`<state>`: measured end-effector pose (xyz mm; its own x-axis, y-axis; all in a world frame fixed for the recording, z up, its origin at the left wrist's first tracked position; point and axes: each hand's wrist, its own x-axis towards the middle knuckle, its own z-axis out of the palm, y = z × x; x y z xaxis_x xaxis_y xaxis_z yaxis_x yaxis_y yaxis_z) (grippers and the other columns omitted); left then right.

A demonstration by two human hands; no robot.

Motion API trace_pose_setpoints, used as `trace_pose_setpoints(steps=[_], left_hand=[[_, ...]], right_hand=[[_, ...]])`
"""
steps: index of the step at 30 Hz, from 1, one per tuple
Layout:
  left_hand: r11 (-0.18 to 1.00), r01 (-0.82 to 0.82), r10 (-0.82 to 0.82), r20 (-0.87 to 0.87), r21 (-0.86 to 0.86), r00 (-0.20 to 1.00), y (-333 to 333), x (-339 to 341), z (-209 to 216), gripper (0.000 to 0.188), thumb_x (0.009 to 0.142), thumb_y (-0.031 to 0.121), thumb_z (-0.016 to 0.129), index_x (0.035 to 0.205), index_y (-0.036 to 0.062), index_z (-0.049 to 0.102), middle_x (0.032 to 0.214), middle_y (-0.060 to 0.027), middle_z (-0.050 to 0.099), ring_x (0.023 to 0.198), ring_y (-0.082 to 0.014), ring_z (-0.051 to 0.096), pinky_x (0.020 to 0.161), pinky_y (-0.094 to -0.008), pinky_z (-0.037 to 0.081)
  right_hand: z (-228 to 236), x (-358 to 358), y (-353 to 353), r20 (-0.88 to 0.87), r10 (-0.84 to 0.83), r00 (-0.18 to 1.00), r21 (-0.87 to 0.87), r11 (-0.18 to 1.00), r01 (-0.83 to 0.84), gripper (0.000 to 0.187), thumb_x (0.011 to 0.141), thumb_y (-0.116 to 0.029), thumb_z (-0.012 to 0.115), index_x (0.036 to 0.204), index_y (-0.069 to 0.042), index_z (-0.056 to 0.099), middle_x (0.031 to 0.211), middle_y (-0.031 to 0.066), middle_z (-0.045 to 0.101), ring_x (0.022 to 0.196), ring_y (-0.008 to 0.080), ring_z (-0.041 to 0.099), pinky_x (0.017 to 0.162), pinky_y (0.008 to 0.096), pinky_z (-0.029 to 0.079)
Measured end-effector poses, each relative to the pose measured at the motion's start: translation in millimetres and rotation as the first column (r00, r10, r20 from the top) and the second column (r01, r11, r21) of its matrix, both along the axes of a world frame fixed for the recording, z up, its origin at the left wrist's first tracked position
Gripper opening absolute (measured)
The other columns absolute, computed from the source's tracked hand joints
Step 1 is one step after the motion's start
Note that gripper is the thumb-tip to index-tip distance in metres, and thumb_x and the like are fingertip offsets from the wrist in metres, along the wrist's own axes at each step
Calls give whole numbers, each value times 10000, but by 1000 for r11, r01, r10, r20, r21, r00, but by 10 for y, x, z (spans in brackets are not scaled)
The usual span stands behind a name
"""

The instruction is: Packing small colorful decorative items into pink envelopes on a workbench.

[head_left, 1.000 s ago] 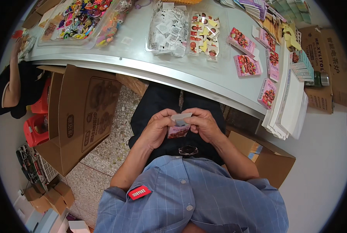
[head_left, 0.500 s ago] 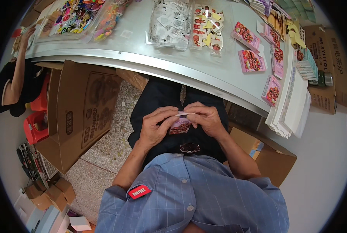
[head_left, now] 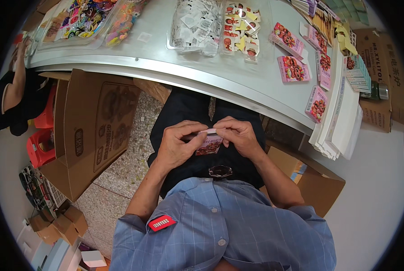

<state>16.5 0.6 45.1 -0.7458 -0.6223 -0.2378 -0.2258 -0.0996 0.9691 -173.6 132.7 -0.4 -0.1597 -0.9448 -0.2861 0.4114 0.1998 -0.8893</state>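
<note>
Over my lap I hold a small pink printed box point(head_left: 208, 147) between both hands. My left hand point(head_left: 179, 142) grips its left side, thumb and fingers at the top edge. My right hand point(head_left: 239, 137) pinches the white top flap point(head_left: 209, 131) at the right corner. A dark gap shows below the flap, so the box top is not fully closed. What lies inside the box is hidden. On the table's right side lie several similar pink boxes point(head_left: 294, 69), some with white flaps standing out.
On the grey table point(head_left: 165, 67) stand a clear tray of white sachets point(head_left: 195, 27), a tray of picture cards point(head_left: 241, 31) and a bin of colourful trinkets point(head_left: 84, 20). Large cartons stand left point(head_left: 93, 131) and right point(head_left: 308, 180) of my legs. Another person point(head_left: 19, 99) sits far left.
The white top flap has tilted, and a dark gap below it now shows. My hands stay almost in place on the box. The other person's arm at far left has moved slightly.
</note>
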Motion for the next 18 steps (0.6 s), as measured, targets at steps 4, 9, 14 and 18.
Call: trace_pose_setpoints(steps=[4,9,14,18], left_hand=[[982,35,-31,25,-185,999,-19,-3,-29,170,887,16,732,1050,-32,752,1077,-155,733,953,-206,720,818,-278,570],[930,60,-76,-30,-361,997,-8,95,-175,180,859,12,760,1034,-25,754,1080,-178,741,966,-269,736,845,-317,579],[905,97,-127,-46,-414,991,39,168,-184,228,807,15,814,1024,-21,758,1049,-170,750,992,-258,732,876,-345,579],[945,35,-78,-122,-324,989,97,149,-301,206,806,6,810,1004,-25,760,1054,-173,750,987,-258,731,877,-331,574]], right_hand=[[-21,9,-11,-31,-10,999,32,999,11,181,972,-55,673,1113,42,734,1039,99,659,681,99,608,599,223,496],[-33,24,0,-56,10,998,2,1000,-10,170,972,-51,673,1095,44,741,1093,116,666,714,116,628,640,233,525],[16,10,60,-155,72,985,-11,997,-74,178,941,-47,705,1102,11,756,1146,127,689,920,155,679,772,251,559],[18,48,57,-355,27,935,-141,987,-82,199,909,-43,733,1102,-3,764,1122,133,712,1007,184,679,863,277,551]])
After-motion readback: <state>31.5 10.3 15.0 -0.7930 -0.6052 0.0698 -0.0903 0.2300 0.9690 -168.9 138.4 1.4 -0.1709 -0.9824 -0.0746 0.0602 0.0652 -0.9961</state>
